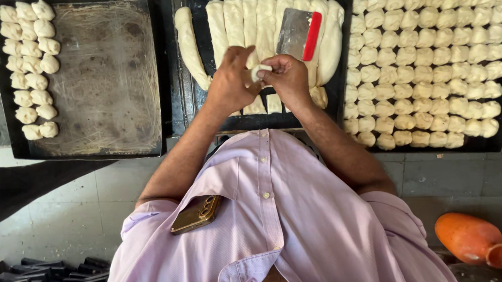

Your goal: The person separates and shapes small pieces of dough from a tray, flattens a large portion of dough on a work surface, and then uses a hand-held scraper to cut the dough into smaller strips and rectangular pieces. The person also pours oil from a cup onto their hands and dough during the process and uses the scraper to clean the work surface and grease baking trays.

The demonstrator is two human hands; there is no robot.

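Both hands' fingertips, left hand point(229, 84) & right hand point(288, 77), pinching small dough piece point(258, 72) btwn them.

Dough piece point(260, 72) mostly hidden by fingers point(273, 61); dough logs point(257, 21) cut off at top.

A bakery — my worktop carries black baking trays point(172, 68) crowded with dough pieces point(432, 64) — dough scraper point(299, 35) among them.

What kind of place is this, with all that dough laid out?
Most likely a bakery workroom. Dark baking trays hold long dough logs and rows of small cut dough pieces, a metal scraper with a red handle lies on the logs, and the two hands shape one small dough piece.
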